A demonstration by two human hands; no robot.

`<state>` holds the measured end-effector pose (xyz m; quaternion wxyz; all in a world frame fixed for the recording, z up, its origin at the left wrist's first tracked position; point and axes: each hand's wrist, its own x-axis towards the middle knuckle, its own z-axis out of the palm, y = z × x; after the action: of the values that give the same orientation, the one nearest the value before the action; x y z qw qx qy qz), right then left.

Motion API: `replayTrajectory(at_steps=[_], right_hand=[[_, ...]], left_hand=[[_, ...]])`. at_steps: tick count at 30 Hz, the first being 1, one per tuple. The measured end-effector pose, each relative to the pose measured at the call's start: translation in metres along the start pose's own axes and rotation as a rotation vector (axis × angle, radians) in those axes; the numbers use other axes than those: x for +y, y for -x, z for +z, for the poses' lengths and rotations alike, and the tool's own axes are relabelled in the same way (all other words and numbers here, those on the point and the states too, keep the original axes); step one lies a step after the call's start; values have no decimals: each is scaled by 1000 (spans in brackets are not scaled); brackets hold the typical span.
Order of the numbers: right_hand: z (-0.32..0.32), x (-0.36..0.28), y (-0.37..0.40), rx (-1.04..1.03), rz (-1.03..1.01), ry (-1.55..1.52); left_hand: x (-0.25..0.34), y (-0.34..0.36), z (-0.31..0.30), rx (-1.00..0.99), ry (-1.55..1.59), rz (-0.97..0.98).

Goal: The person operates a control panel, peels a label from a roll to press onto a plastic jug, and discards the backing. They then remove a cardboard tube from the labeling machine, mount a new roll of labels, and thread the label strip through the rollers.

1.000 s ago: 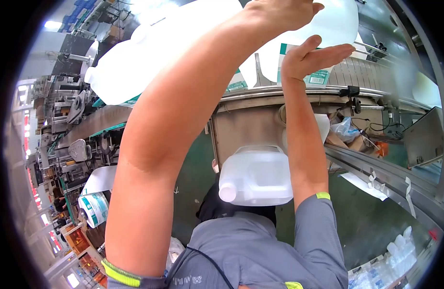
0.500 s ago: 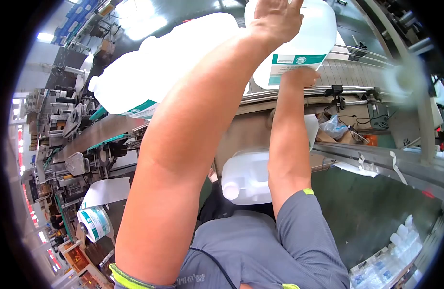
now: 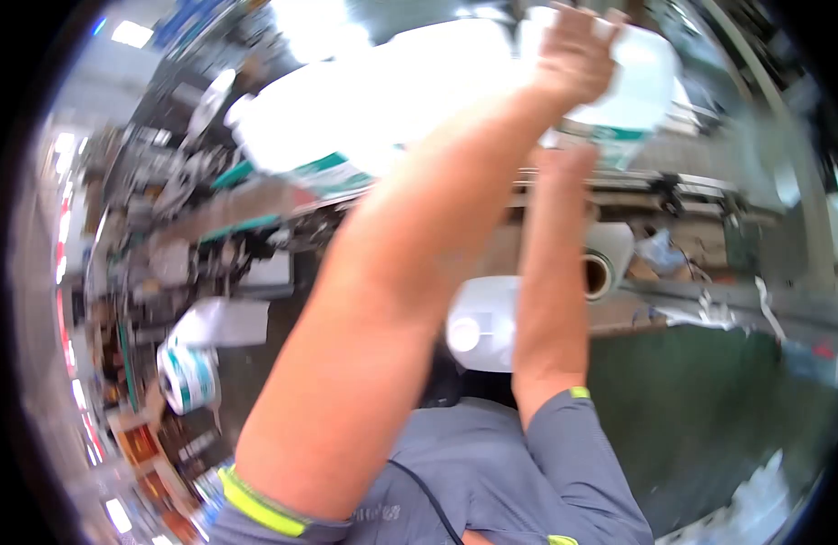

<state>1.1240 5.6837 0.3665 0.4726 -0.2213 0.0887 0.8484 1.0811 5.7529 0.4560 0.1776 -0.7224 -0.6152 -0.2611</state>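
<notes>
A large white plastic jug (image 3: 644,82) with a green-and-white label (image 3: 619,136) lies on the conveyor at the top of the head view. My left hand (image 3: 578,56) is over its left part, fingers stretched out and spread. By the jug's near side, close to the label, is my right hand (image 3: 566,156); its fingers are smeared by motion and partly hidden. More white jugs (image 3: 301,118) lie to the left, overexposed and running together, partly behind my left forearm. Another translucent jug (image 3: 482,313) stands low in front of my body, partly covered by my right forearm.
A metal rail (image 3: 700,184) runs along the conveyor's near edge. Below it sits a roll with a brown core (image 3: 599,274). A label roll (image 3: 190,377) hangs at the left beside machinery. Clear plastic (image 3: 762,500) lies at the lower right.
The whole view has shifted, so the jugs and my hands appear further right, and the picture is blurrier. My left hand stays over the right jug, fingers spread. The cored roll shows more.
</notes>
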Motion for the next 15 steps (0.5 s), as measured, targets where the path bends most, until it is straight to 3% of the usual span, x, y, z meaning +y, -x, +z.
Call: replayTrajectory(at_steps=[4,5,6,7,8,9,10,11,12,13,15], right_hand=[[-3,-28,51,-112,161,218],[-3,-29,76,-109,138,278],[-5,-19,102,-152,-53,348],[-13,-15,134,-44,-195,427],[-17,-4,180,-27,-135,472],[-36,3,211,69,-170,585],[-82,-12,228,34,-82,654],[-136,-33,244,-297,72,733],[-132,-3,290,-14,3,865],[-135,22,325,76,-54,1048],[-140,73,377,41,-127,1201]], left_hand=[[-7,-17,12,-321,411,-191],[7,-16,18,-130,225,-228],[20,16,-13,-12,252,-144],[32,49,-49,103,268,-56],[35,94,-113,74,256,8],[34,152,-152,191,289,52],[36,218,-182,245,428,-34],[34,287,-206,322,459,-114],[29,365,-224,41,508,-302],[27,440,-243,-297,517,-576],[34,599,-286,-353,556,-1084]])
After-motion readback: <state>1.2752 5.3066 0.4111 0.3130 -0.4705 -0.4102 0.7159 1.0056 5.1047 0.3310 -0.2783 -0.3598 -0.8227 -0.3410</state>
